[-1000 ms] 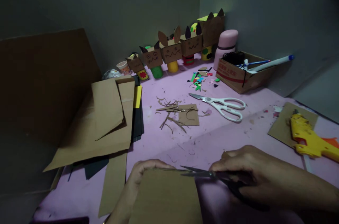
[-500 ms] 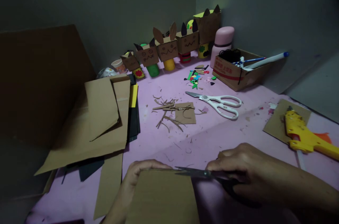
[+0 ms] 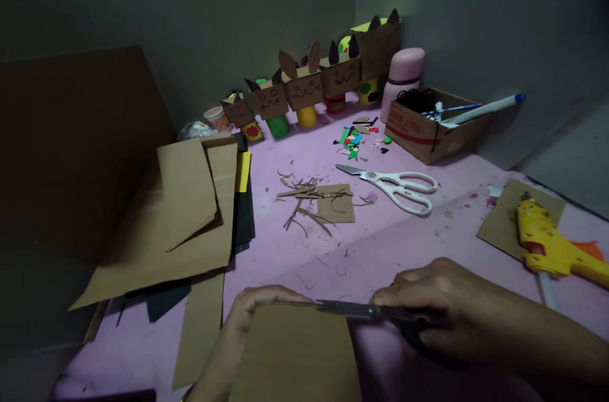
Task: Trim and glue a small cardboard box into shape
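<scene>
Left hand point(image 3: 257, 313) grips cardboard piece point(image 3: 295, 357), steadying far edge; right hand point(image 3: 442, 313) closed on dark scissors point(image 3: 352, 309), blades along that edge.

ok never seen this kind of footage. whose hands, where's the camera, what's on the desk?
There is no machine here: a person works with bare hands, and the one view comes from a camera worn on the head, looking forward and down. The left hand grips the top edge of a cardboard piece. The right hand works dark scissors, their blades at that same top edge. All this is on a pink table. Farther back lie white scissors, cardboard trimmings, colored paper scraps and a box of pens. A yellow glue gun lies to the right, cardboard sheets to the left, and a row of cardboard box figures stands along the wall.
</scene>
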The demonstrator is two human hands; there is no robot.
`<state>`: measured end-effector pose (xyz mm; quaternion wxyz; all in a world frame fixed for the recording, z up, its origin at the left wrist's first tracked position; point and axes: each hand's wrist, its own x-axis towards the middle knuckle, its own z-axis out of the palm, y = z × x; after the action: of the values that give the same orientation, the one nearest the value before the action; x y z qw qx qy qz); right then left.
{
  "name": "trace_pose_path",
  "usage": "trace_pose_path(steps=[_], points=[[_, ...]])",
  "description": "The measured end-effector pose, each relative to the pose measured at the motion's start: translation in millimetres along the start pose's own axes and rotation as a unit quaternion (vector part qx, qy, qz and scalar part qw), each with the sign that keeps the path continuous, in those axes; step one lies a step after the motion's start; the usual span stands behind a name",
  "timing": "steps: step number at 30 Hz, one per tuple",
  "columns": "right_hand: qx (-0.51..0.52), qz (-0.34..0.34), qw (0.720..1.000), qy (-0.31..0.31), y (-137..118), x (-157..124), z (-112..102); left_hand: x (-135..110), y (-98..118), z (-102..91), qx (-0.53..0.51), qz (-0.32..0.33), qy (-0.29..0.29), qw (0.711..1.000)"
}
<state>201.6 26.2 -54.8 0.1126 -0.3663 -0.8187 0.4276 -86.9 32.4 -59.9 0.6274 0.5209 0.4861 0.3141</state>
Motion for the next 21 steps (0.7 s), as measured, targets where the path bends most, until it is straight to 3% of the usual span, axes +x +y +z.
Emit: trace_pose_path(steps=[4,9,15,21], points=[[-0.014,-0.007,1.000,-0.004,0.3,0.1,1.3,-2.7,-0.5,3.1,0.017,0.024,-0.013,0.999],[-0.030,-0.008,0.999,-0.018,-3.0,1.0,-0.8,-6.3,-4.6,7.4,0.030,0.013,0.038,0.999],[-0.041,-0.014,0.999,-0.019,-3.4,1.0,-1.5,-4.1,-1.3,7.9,0.047,0.019,0.009,0.999],[-0.042,-0.017,0.999,-0.017,-4.4,0.5,-1.5,-4.1,-3.9,5.5,0.042,0.003,0.018,0.999]])
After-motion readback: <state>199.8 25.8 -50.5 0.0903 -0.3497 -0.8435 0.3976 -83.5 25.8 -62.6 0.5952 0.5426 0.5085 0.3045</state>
